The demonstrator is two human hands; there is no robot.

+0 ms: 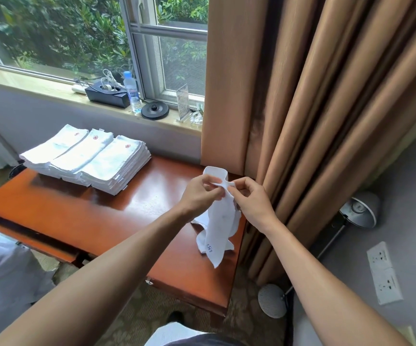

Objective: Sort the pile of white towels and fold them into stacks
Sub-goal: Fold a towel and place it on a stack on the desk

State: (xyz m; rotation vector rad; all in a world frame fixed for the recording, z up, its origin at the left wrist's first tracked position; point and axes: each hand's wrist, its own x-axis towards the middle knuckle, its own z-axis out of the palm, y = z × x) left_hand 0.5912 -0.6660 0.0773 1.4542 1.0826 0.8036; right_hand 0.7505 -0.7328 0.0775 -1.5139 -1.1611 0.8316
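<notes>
- The left hand (pixel 200 194) and right hand (pixel 250 202) were close together right of centre, each with its fingers curled, pinching the top edge of one white towel (pixel 220 228).
- The towel hung crumpled over the right part of the wooden table (pixel 97 211).
- Three stacks of folded towels (pixel 89 158) sat side by side at centre left, well apart from the hands.
- A brown curtain (pixel 326 108) hung at the right.

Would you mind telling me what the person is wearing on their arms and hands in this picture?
Nothing shows. The left forearm and right forearm are bare to the picture's edge, with no sleeve in view. The left hand and right hand are ungloved, with no watch, bracelet or ring visible on the sides shown.
</notes>
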